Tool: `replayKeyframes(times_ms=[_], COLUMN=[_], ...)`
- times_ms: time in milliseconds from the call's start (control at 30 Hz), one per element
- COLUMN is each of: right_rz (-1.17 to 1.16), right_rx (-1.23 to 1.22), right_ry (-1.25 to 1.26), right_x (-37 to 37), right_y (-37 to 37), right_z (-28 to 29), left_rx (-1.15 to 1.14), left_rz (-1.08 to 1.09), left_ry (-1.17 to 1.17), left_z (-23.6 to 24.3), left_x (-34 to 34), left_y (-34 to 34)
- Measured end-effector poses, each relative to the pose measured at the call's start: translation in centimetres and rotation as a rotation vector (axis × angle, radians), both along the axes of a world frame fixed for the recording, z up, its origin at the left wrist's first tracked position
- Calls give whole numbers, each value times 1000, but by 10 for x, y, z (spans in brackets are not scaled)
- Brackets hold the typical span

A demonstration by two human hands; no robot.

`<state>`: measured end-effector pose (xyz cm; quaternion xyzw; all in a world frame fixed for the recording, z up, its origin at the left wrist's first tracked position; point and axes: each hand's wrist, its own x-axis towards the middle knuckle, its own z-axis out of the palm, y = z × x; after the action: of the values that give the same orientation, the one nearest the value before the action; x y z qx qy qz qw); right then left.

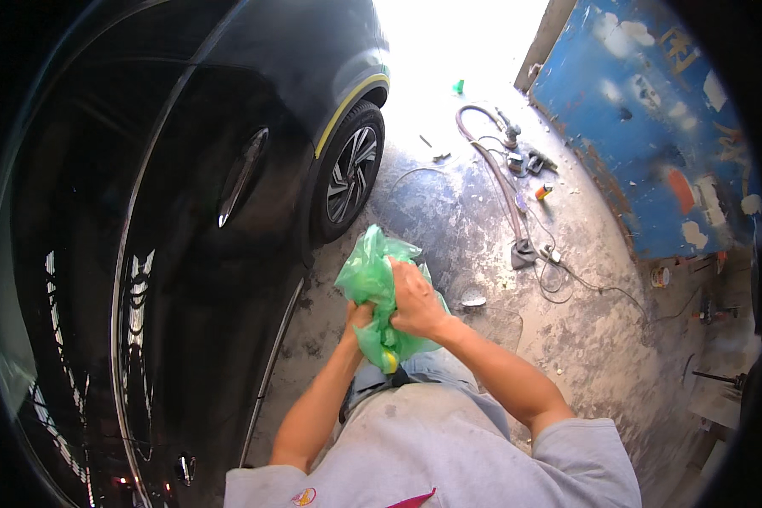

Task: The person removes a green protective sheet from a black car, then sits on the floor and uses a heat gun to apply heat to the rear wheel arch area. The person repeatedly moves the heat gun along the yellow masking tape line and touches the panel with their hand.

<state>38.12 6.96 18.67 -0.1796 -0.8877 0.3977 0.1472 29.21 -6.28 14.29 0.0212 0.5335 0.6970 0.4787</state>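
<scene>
Crumpled green plastic film (371,269), thin and see-through, is bunched up in front of my waist between both hands. My left hand (361,315) grips its lower left part, the fingers partly hidden by the folds. From the right, my right hand (416,298) closes over the bundle with the fingers curled into it. A small yellow piece (390,361) shows at the lower end of the film; I cannot make out what it is. Left of my hands stands a black car (220,313), apart from them.
Yellow tape (344,110) edges the wheel arch above the car's wheel (351,173). On the stained floor ahead lie a hose (499,173), power tools (529,161) and a looped cable (597,286). A blue, paint-patched panel (652,127) stands at the right. A small white dish (473,299) is near my right hand.
</scene>
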Motion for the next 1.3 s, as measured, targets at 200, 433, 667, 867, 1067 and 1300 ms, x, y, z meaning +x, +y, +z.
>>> replayKeyframes(times_ms=[200,433,667,867,1067,1300], right_rz=[-75,-236,-323,-563,-553,-931], right_rx=[-800,49,-607,-473,-877,-779], right_ry=[-63,23,-189,-257,-280,48], right_x=[-2,21,17,-10,-19,28], right_y=[140,223,289,379,510,562], right_z=[16,24,-14,-19,-26,-17], left_rx=[-272,-248,47,213,5,24], left_rz=[-166,-543,-794,-824,-796,-972], left_ry=[159,681,575,415,766,-146], left_z=[20,1,-29,-26,-31,-76], left_x=[-53,-56,-71,-101,-140,-142], left_y=[110,238,368,482,585,653])
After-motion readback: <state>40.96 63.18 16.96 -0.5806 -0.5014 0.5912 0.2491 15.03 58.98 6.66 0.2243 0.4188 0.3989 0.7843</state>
